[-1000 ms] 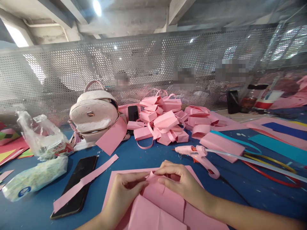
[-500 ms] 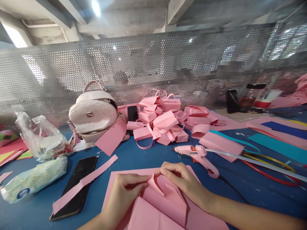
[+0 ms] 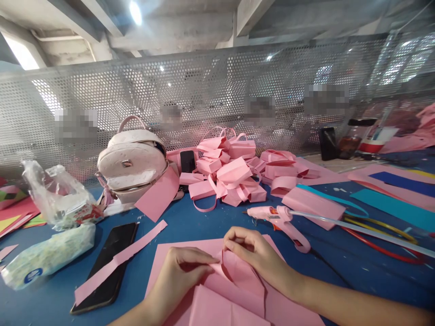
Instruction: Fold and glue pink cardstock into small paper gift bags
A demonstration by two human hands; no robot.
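Note:
A folded pink paper piece [image 3: 234, 283] lies over a larger flat pink sheet [image 3: 163, 258] at the front of the blue table. My left hand [image 3: 180, 271] pinches the folded paper's upper left edge between thumb and fingers. At the upper right, my right hand [image 3: 253, 253] grips a raised flap of the same paper with its fingertips. The flap curves upward between both hands. A pink glue gun [image 3: 282, 222] with a clear glue stick lies right of my right hand, touched by neither hand.
Behind are a pile of pink paper bags [image 3: 234, 172] and a pale backpack [image 3: 132, 158]. A black phone [image 3: 108, 267] under a pink strip [image 3: 122, 257] and plastic bags [image 3: 50, 253] lie left. Coloured strips [image 3: 394, 206] lie right.
The folded paper has shifted slightly right and down, and its flap has changed shape. My right fingertips have moved a little left and up; my left hand has moved slightly right.

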